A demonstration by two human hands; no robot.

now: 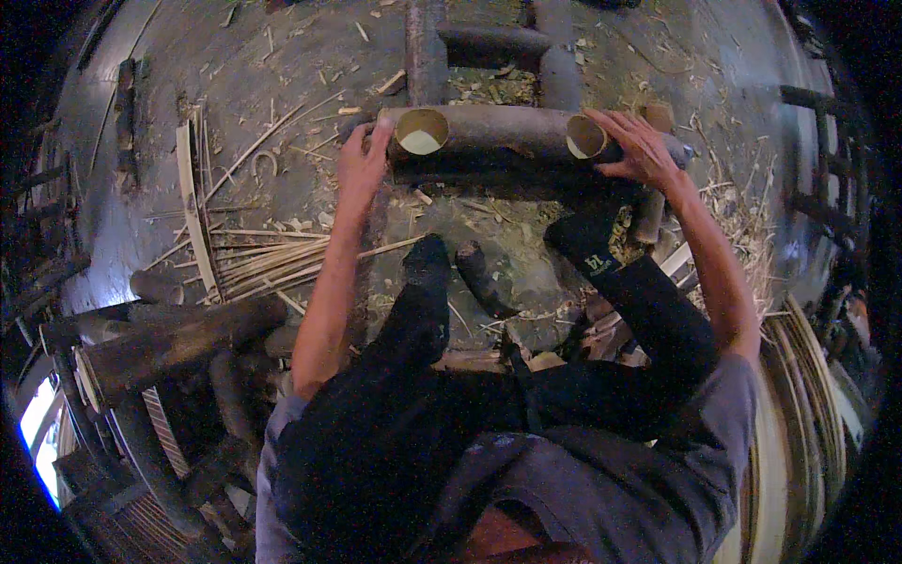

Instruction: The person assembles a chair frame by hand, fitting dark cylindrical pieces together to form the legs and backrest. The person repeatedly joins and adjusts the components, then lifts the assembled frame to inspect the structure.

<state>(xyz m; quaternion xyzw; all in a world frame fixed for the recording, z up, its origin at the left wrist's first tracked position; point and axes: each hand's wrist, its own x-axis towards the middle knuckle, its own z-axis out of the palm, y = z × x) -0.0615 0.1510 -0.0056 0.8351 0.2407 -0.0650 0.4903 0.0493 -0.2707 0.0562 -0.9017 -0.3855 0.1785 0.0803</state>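
Note:
A thick brown bamboo pole (507, 132) lies crosswise in front of my feet. Two round pale-rimmed openings, the left opening (422, 132) and the right opening (584, 137), face up toward me along it; whether they are cut holes or tube ends I cannot tell. At the pole's left end, my left hand (365, 155) is closed around it, thumb beside the left opening. My right hand (644, 148) grips the right end, its fingers reaching over the rim of the right opening and its thumb lower down.
Beyond the pole stands a ladder-like frame (493, 39) of thick poles. Long split strips (272, 263) lie at left, near a stack of dark bamboo furniture (178, 348). Pale slats (799, 414) curve at lower right. Shavings litter the floor; a short dark piece (484, 277) lies between my feet.

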